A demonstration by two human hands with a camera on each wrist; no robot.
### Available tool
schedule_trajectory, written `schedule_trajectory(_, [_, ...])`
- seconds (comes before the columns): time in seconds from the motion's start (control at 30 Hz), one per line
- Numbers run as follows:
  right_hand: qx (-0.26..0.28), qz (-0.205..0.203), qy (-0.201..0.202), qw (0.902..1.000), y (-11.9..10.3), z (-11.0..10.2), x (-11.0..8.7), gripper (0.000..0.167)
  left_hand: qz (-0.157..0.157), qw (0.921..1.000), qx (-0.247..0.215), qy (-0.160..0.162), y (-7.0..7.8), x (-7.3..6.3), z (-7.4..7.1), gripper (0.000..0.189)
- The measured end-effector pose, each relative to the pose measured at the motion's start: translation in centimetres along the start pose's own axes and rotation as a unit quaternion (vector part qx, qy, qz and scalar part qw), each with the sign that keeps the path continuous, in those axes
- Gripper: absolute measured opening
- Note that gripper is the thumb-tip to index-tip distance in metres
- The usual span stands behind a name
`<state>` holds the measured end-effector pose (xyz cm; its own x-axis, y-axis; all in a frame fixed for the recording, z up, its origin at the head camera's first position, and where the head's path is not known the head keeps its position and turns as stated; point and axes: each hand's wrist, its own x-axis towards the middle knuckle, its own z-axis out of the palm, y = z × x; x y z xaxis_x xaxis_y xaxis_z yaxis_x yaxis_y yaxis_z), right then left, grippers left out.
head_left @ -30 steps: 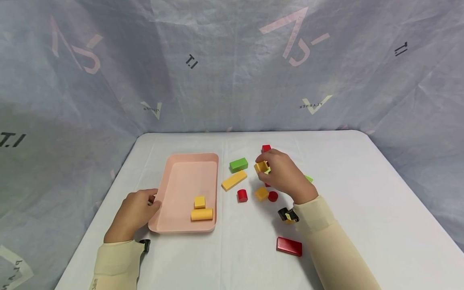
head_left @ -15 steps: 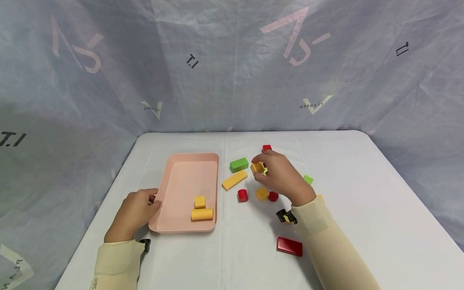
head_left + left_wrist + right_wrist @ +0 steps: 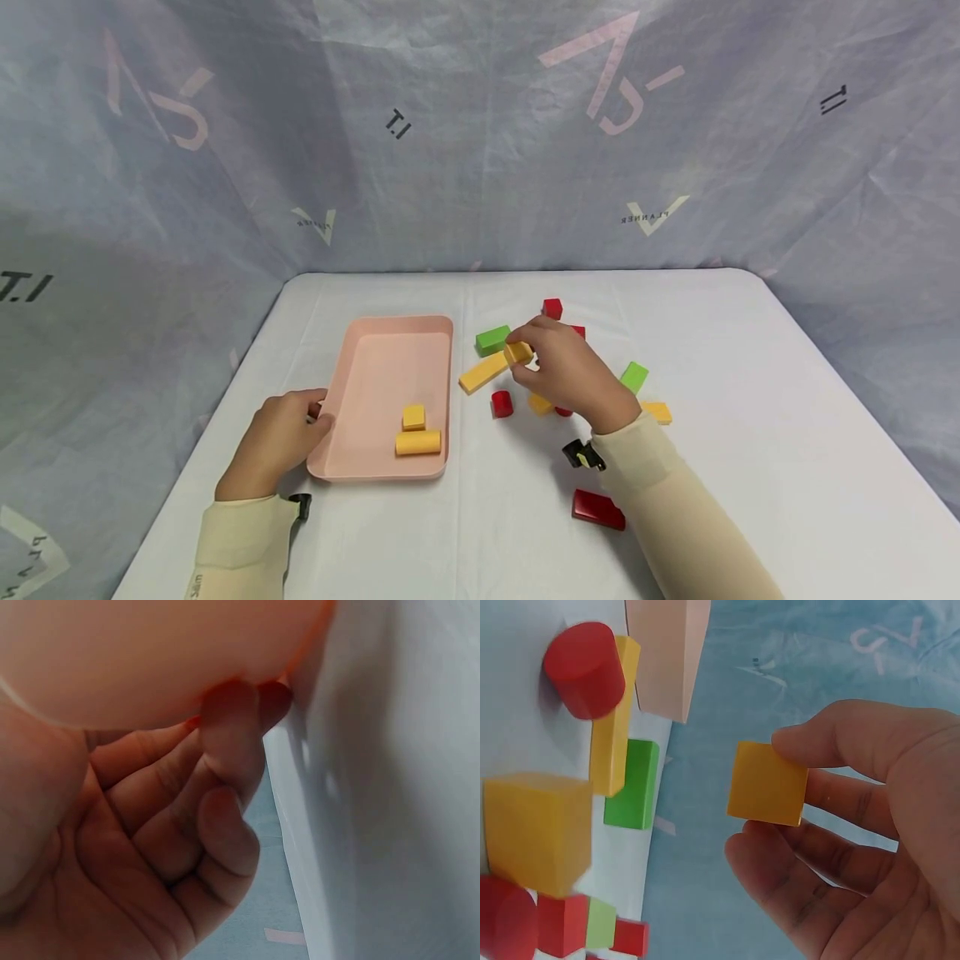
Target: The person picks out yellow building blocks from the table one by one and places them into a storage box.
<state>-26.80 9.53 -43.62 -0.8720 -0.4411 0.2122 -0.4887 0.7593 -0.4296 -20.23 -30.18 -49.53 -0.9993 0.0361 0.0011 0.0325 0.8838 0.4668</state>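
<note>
My left hand (image 3: 276, 437) grips the left rim of a pink plastic tray (image 3: 382, 362). In the left wrist view its curled fingers (image 3: 234, 739) touch the tray's pale wall (image 3: 165, 652). A small yellow block (image 3: 413, 417) and a yellow cylinder (image 3: 418, 443) lie inside the tray near its front right corner. My right hand (image 3: 566, 367) pinches a yellow block (image 3: 517, 353) between thumb and fingers, raised above the table right of the tray. The right wrist view shows this yellow block (image 3: 768, 784) with a square face towards the camera.
Around the right hand lie a long yellow block (image 3: 483, 372), a green block (image 3: 492, 341), a red cylinder (image 3: 502, 404), a red cube (image 3: 552, 308), a light green block (image 3: 633, 377) and a yellow piece (image 3: 657, 412). A dark red block (image 3: 597, 509) lies nearer the front.
My right hand has moved left towards the tray with the yellow block, uncovering red, light green and yellow blocks behind it. The left hand and tray have stayed in place.
</note>
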Motion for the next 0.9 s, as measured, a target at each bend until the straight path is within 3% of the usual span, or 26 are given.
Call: schedule_trajectory(0.9, [-0.023,-0.030,-0.010,0.9992,-1.5,0.9,-0.1,0.031,0.007,0.9999,0.003,0.006,0.0,0.0,0.2,0.040])
